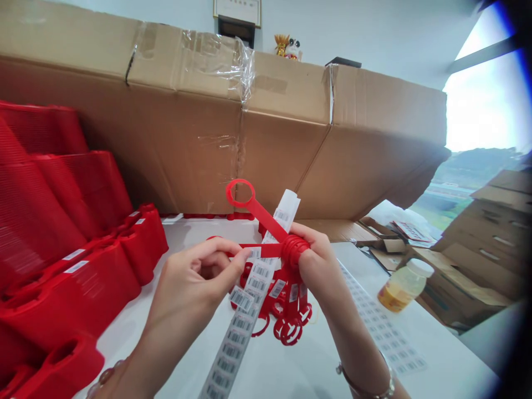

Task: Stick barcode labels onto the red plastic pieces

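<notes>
My right hand (pixel 318 260) is closed round a bundle of red plastic tags (pixel 286 302) with ring ends; one red tag (pixel 253 208) sticks up and to the left from the fist. A long strip of barcode stickers (pixel 245 316) runs across the bundle, from near the upright tag down to the lower edge. My left hand (pixel 199 277) pinches at the strip, thumb and forefinger together beside a sticker, touching a horizontal red tag (pixel 260 249).
Stacks of red plastic baskets (pixel 62 233) fill the left side. A long cardboard box wall (pixel 249 133) stands behind. On the white table (pixel 199 233) lie a used sticker backing strip (pixel 382 327) and a small bottle of yellow liquid (pixel 401 285). Cardboard boxes (pixel 482 249) sit at right.
</notes>
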`<state>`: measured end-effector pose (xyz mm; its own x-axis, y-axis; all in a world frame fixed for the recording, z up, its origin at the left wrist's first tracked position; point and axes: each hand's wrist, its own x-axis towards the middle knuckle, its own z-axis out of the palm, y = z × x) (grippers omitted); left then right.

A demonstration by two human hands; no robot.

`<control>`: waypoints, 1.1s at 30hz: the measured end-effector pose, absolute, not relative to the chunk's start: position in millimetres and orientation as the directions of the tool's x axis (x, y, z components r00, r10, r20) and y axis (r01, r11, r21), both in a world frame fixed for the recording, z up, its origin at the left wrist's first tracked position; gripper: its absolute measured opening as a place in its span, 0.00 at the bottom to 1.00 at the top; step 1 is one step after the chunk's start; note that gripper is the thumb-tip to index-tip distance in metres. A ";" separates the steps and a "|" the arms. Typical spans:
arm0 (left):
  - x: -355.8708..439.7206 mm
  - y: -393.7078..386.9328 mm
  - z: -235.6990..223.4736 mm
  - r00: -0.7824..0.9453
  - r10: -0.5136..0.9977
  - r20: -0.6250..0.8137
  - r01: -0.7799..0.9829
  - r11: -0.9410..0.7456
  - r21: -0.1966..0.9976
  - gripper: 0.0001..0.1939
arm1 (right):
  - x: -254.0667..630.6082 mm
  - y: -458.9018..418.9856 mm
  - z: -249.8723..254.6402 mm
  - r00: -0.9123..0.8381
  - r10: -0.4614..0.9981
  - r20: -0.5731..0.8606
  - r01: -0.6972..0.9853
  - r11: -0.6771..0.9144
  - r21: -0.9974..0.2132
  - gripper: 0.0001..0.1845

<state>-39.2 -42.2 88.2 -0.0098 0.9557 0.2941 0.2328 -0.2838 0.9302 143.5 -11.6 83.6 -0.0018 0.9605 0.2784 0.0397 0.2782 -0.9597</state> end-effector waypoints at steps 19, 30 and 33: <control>-40.1 -42.4 89.4 -0.016 0.957 0.291 0.212 -0.281 0.936 0.13 | 142.2 -12.3 81.9 -0.015 0.958 0.286 0.018 0.286 -0.958 0.19; -39.4 -44.3 89.3 -0.018 0.973 0.231 0.170 -0.225 0.959 0.06 | 141.3 -13.1 82.1 -0.038 0.953 0.302 -0.004 0.302 -0.953 0.19; -39.8 -43.8 91.0 -0.005 0.970 0.244 0.173 -0.239 0.956 0.07 | 141.5 -13.0 81.4 -0.040 0.957 0.286 -0.026 0.285 -0.958 0.19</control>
